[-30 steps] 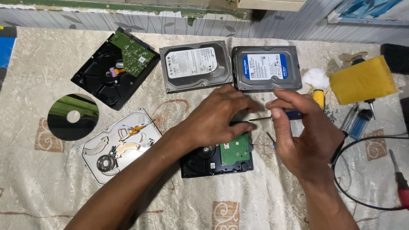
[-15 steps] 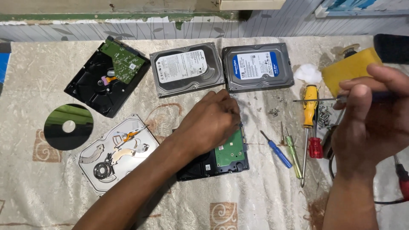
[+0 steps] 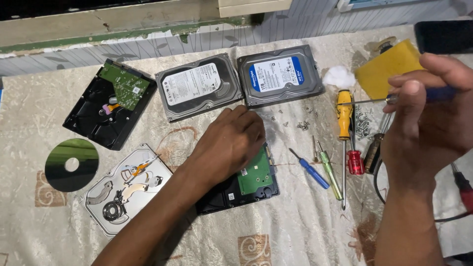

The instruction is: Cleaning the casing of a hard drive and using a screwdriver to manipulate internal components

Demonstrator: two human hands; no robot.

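Observation:
My left hand [image 3: 229, 143] rests palm down on a black hard drive [image 3: 246, 184] lying board side up, its green circuit board showing. My right hand [image 3: 428, 118] is raised at the right and grips a thin screwdriver [image 3: 367, 101] with a dark blue handle, shaft pointing left. Loose small screws [image 3: 295, 123] lie on the cloth just behind the drive.
Two closed hard drives [image 3: 199, 86] [image 3: 278, 74] lie at the back, another board-up drive [image 3: 111, 103] at the left. An opened drive casing [image 3: 125, 189] and a shiny platter [image 3: 71, 165] sit front left. Several screwdrivers [image 3: 342, 128], a yellow sponge [image 3: 389, 69], cotton [image 3: 337, 76] and a black cable [image 3: 379, 182] lie at the right.
My right hand has lifted the screwdriver away from the drive and swung it up to the right. My left hand stays on the drive. The camera view shifted.

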